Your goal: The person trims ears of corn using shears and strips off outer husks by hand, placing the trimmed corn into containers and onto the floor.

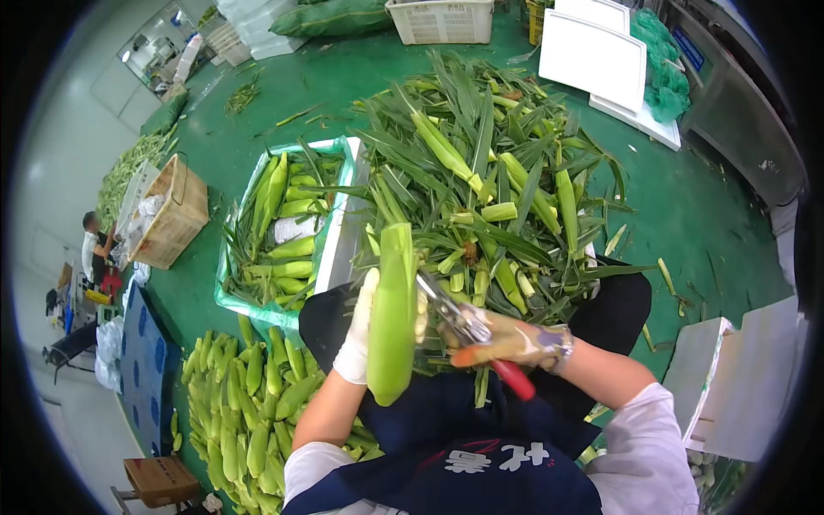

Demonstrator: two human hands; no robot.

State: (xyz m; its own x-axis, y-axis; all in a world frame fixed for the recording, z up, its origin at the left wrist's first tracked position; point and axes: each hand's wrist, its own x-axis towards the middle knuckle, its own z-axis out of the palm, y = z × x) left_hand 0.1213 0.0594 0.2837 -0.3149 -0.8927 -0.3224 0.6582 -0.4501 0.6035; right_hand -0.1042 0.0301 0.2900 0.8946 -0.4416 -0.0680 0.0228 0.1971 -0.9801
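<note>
A green ear of corn (pixel 392 318) in its husk stands nearly upright in front of my body. My left hand (pixel 365 330), in a white glove, is wrapped round it from behind. In my right hand (pixel 506 339), which wears a stained glove, are shears (pixel 455 315) with a red handle; their metal blades point toward the corn's upper part. Behind both hands lies a large heap of leafy corn (pixel 481 180). Left of the heap, a white foam box (pixel 339 232) lined with green plastic holds several ears.
Trimmed ears (pixel 253 412) are piled at the lower left beside a blue pallet (pixel 146 369). Farther back are a beige crate (pixel 176 215) and a seated person (pixel 96 249). White foam lids (pixel 592 56) lie at the upper right, foam boxes (pixel 738 369) at the right.
</note>
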